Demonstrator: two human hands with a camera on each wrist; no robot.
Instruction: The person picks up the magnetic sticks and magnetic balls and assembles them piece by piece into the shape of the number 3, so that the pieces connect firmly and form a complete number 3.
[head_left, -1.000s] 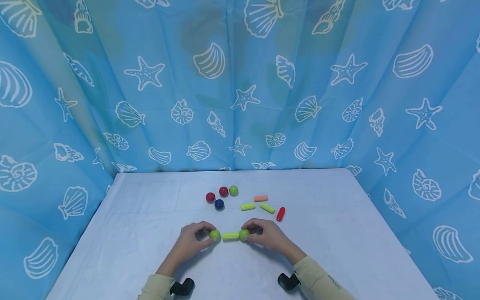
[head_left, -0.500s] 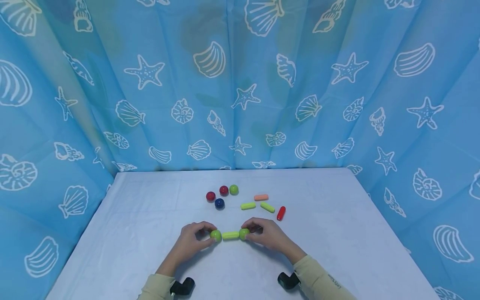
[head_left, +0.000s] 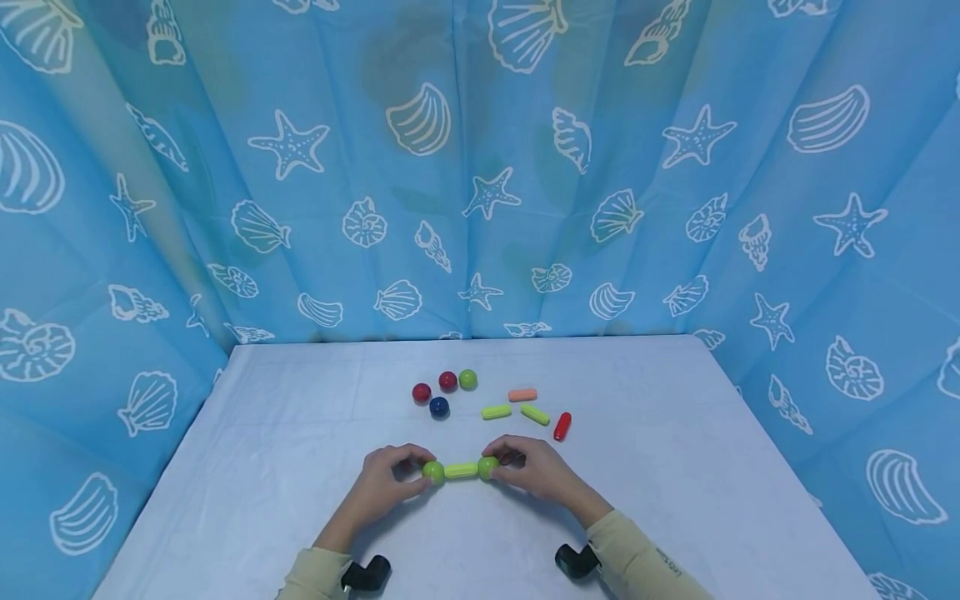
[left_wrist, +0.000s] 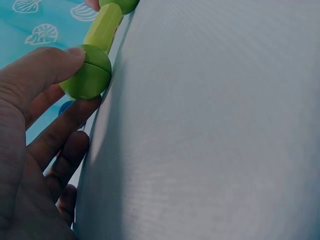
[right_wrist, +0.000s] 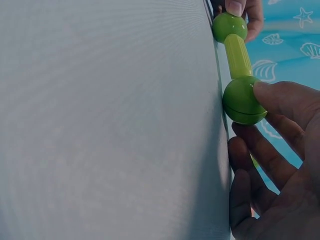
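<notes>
My left hand (head_left: 386, 481) pinches a green ball (left_wrist: 90, 75) between thumb and fingers at the left end of a ribbed yellow-green rod (head_left: 461, 471). At the rod's right end, a second green ball (right_wrist: 244, 100) is pinched by my right hand (head_left: 536, 471). Ball, rod and ball form one straight line low over the white table, like a small dumbbell. In both wrist views the rod's ends meet the balls. The lower fingers of each hand rest curled close to the cloth.
Behind the hands lie two red balls (head_left: 422, 392), a blue ball (head_left: 439, 407) and another green ball (head_left: 468, 379). To their right are an orange rod (head_left: 522, 395), two yellow-green rods (head_left: 496, 412) and a red rod (head_left: 562, 427). A blue shell-print curtain (head_left: 465, 208) surrounds the white table (head_left: 300, 392).
The left hand has moved slightly right with its green ball, closing the small gap to the rod's left end. My right hand and its ball have stayed in place.
</notes>
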